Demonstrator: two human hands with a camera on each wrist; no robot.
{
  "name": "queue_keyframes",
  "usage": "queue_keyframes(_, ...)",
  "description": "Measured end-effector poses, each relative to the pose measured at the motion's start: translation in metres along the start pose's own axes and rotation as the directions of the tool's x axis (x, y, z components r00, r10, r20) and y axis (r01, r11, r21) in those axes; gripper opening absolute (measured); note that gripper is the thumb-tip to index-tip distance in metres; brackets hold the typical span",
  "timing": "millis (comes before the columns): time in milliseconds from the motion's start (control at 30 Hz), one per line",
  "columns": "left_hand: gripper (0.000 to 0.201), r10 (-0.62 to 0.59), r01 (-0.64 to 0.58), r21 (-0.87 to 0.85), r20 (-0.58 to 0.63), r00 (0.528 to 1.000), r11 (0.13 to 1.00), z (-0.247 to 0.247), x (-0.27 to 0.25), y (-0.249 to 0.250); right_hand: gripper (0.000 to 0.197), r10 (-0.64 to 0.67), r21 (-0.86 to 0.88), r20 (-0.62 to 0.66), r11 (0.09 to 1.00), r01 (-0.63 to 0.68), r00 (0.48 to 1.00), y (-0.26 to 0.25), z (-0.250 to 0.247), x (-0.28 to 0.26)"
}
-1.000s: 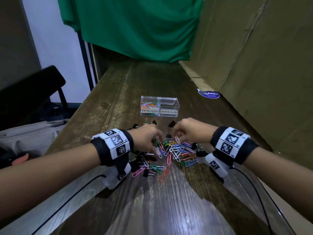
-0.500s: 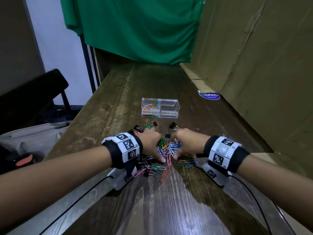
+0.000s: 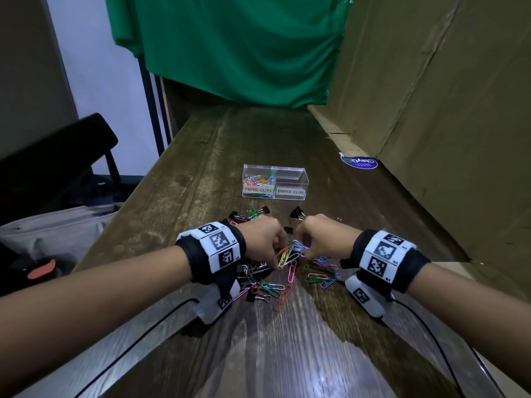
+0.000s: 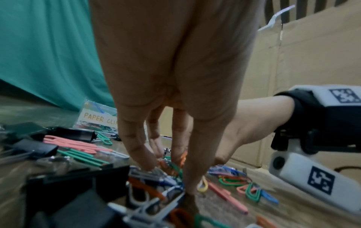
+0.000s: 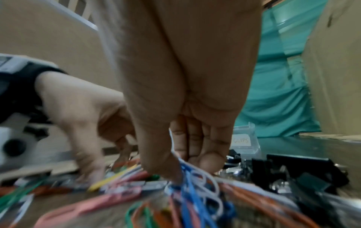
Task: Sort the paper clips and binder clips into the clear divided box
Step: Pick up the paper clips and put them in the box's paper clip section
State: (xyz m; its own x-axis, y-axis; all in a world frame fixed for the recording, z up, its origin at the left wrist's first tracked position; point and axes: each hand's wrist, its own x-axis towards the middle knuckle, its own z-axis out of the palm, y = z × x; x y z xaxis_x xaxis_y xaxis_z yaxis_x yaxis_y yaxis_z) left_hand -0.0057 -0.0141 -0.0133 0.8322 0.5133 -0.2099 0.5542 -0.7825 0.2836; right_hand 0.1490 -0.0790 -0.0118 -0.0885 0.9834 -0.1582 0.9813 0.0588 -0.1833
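**Two hands gathering paper clips from a mixed pile**

Your left hand [image 3: 265, 239] and right hand [image 3: 317, 238] meet over the middle of the mixed pile [image 3: 287, 271] on the wooden table [image 3: 287, 354], knuckles up and fingers curled down into the coloured paper clips [image 3: 319, 275]. In the right wrist view your thumb and fingers pinch a bunch of blue and white clips [image 5: 192, 177], so that hand is closed around paper clips. In the left wrist view your fingertips [image 4: 192, 187] press down among orange, green and yellow clips; whether they have a clip pinched cannot be told, though the head view shows a bundle [image 3: 286, 255] rising between the two hands. Working inward from both sides appears intended to rake many clips into one bundle and spare you single picks.

The clear divided box [image 3: 275, 181] stands farther up the table, well apart from the pile. Its left compartment, labelled PAPER CLIPS, already holds coloured clips; its right compartment, labelled BINDER CLIPS, looks empty. The black binder clips [image 3: 297, 213] lie along the far and left edges of the pile, probably left for a later pass. Paper clips interlock, so a lifted bunch may trail strays.
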Motion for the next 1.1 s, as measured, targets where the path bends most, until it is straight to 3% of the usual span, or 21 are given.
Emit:
queue_keyframes(167, 0.052, -0.02, 0.018, -0.073, -0.03, 0.999, 0.997, -0.003, 0.002, -0.003, 0.009, 0.048, 0.155, -0.051, 0.987, -0.04, 0.998, 0.022, -0.033, 0.011)
queue_keyframes(300, 0.078, -0.025, 0.024, 0.032, 0.018, 1.0, 0.999, 0.006, 0.009, 0.005, 0.008, 0.077, 0.38, -0.109, 0.924, -0.03, 0.991, 0.031, -0.062, 0.034)
queue_keyframes(433, 0.072, 0.007, -0.01, 0.067, 0.044, 0.999, 0.998, 0.017, 0.012, 0.015, 0.007, 0.129, 0.543, -0.27, 0.838, 0.04, 0.954, 0.023, -0.08, 0.076)
queue_keyframes(600, 0.048, 0.082, -0.081, -0.026, 0.046, 0.996, 0.996, 0.016, 0.013, 0.013, 0.013, 0.215, 0.632, -0.395, 0.769, 0.094, 0.893, 0.016, -0.084, 0.141)
queue_keyframes(733, 0.029, 0.159, -0.157, -0.065, 0.024, 0.987, 0.985, 0.012, 0.01, 0.011, 0.015, 0.219, 0.567, -0.409, 0.822, 0.058, 0.886, 0.011, -0.077, 0.175)
queue_keyframes(833, 0.033, 0.19, -0.191, -0.101, -0.012, 0.982, 0.976, 0.01, 0.01, 0.006, 0.019, 0.181, 0.419, -0.389, 0.908, -0.001, 0.903, 0.01, -0.067, 0.187)
queue_keyframes(933, 0.037, 0.198, -0.206, -0.124, -0.07, 0.978, 0.971, 0.007, 0.01, -0.001, 0.029, 0.126, 0.242, -0.283, 0.969, -0.056, 0.951, 0.006, -0.059, 0.188)
queue_keyframes(1000, 0.038, 0.174, -0.188, -0.167, -0.092, 0.98, 0.968, 0.002, 0.01, -0.005, 0.034, 0.1, 0.224, -0.231, 0.974, -0.047, 0.968, 0.006, -0.056, 0.185)
queue_keyframes(1100, 0.036, 0.126, -0.145, -0.21, -0.099, 0.987, 0.967, -0.002, 0.011, -0.011, 0.032, 0.09, 0.219, -0.287, 0.975, -0.026, 0.954, 0.01, -0.06, 0.172)
